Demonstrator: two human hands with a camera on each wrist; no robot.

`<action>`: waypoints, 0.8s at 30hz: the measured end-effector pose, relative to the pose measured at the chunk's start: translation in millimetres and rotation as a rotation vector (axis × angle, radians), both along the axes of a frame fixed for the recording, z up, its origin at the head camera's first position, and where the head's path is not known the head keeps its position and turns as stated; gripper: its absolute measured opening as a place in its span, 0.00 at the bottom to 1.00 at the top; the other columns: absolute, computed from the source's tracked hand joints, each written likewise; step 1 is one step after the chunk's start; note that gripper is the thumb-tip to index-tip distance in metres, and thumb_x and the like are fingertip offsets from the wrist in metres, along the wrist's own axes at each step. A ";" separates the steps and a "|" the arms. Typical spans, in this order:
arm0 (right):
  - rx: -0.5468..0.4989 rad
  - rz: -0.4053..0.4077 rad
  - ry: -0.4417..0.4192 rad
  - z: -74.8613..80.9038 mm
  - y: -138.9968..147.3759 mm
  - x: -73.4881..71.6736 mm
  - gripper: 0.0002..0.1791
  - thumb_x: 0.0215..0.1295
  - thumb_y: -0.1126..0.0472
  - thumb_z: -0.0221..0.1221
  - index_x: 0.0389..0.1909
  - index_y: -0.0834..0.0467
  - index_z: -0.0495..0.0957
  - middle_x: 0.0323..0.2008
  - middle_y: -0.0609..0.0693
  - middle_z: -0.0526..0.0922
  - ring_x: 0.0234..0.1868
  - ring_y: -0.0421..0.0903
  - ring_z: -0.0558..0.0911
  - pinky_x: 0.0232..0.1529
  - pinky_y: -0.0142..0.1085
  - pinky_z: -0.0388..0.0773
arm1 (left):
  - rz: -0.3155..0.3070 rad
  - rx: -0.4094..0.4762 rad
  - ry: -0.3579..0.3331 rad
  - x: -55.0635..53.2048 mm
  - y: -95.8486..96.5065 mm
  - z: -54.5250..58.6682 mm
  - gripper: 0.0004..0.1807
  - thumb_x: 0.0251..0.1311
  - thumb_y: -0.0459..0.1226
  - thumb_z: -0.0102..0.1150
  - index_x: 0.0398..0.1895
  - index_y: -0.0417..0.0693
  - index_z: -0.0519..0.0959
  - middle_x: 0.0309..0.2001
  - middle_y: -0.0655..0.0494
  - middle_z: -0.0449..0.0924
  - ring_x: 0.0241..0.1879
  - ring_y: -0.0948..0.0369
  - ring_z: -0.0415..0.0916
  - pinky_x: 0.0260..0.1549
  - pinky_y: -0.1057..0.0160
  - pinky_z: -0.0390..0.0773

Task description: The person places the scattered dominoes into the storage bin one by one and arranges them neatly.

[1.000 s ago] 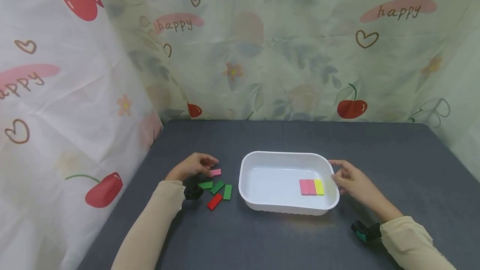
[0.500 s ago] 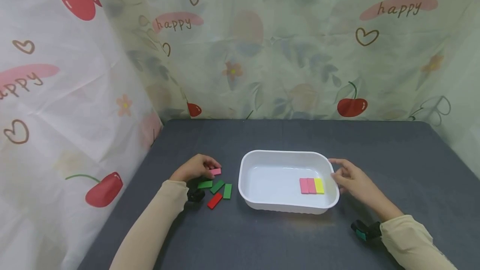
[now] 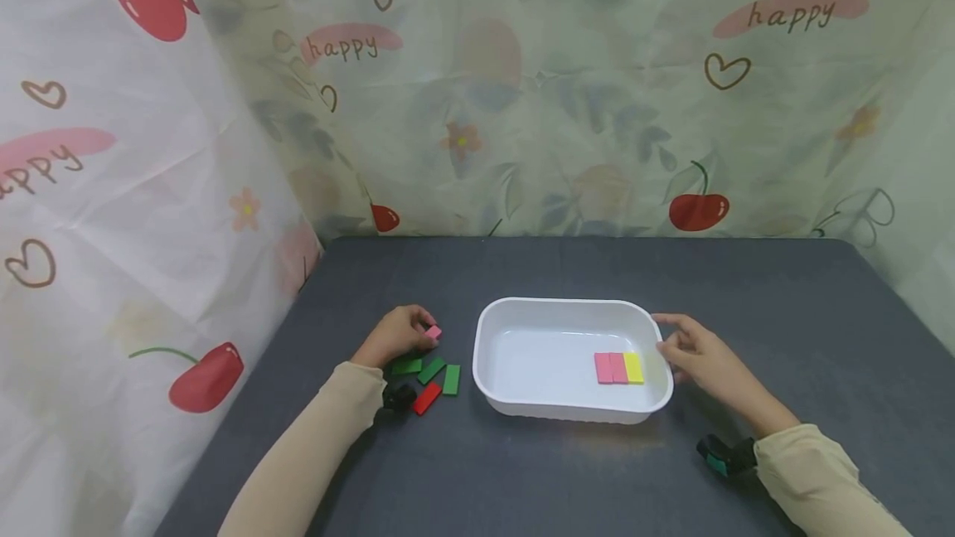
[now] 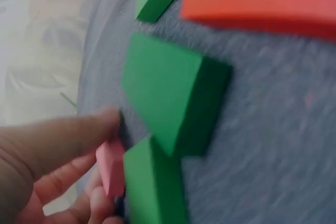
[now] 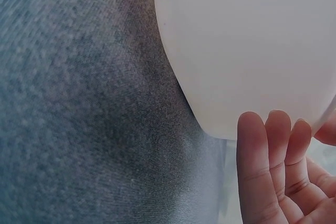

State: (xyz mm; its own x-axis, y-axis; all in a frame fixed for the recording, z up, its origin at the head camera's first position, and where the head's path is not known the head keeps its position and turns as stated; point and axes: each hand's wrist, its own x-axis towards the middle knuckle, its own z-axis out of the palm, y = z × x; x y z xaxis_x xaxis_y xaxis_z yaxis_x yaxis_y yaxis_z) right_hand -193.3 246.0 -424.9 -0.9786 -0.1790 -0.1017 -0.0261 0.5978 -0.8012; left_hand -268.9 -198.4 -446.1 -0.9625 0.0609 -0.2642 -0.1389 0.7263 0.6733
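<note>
My left hand (image 3: 395, 334) pinches a small pink block (image 3: 433, 331) between thumb and fingers, left of a white plastic tray (image 3: 567, 412). In the left wrist view the pink block (image 4: 111, 169) shows beside a green block (image 4: 167, 90). Three green blocks (image 3: 451, 379) and a red block (image 3: 428, 399) lie on the table just in front of that hand. Inside the tray, two pink blocks (image 3: 610, 368) and a yellow one (image 3: 633, 368) form a row near the right end. My right hand (image 3: 705, 367) touches the tray's right end, its fingers (image 5: 252, 150) fairly straight against the outer wall.
A dark grey cloth covers the table (image 3: 537, 479). Behind it and at the left hangs a pale curtain (image 3: 477, 106) printed with cherries and hearts. Each wrist carries a dark camera strap, such as the right wrist's camera (image 3: 725, 454).
My left hand has closed on the pink block and turned it, shifting slightly to the right with it. The right hand and the tray have stayed in place.
</note>
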 end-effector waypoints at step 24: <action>-0.006 0.002 0.003 -3.8 1.1 -2.4 0.31 0.70 0.58 0.54 0.70 0.63 0.57 0.33 0.54 0.77 0.36 0.48 0.78 0.34 0.37 0.81 | -0.150 0.043 -0.010 -5.5 -13.0 4.4 0.27 0.46 0.32 0.74 0.53 0.47 0.78 0.35 0.49 0.74 0.35 0.56 0.70 0.34 0.63 0.71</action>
State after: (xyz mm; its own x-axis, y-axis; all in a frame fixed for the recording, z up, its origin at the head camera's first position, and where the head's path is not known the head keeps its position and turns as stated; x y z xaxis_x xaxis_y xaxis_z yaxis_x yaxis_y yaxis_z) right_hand -195.7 247.1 -428.7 -0.9786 -0.1811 -0.0978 -0.0294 0.5930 -0.8047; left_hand -274.4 -211.5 -441.7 -0.9391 0.2150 -0.2681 -0.0383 0.7098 0.7034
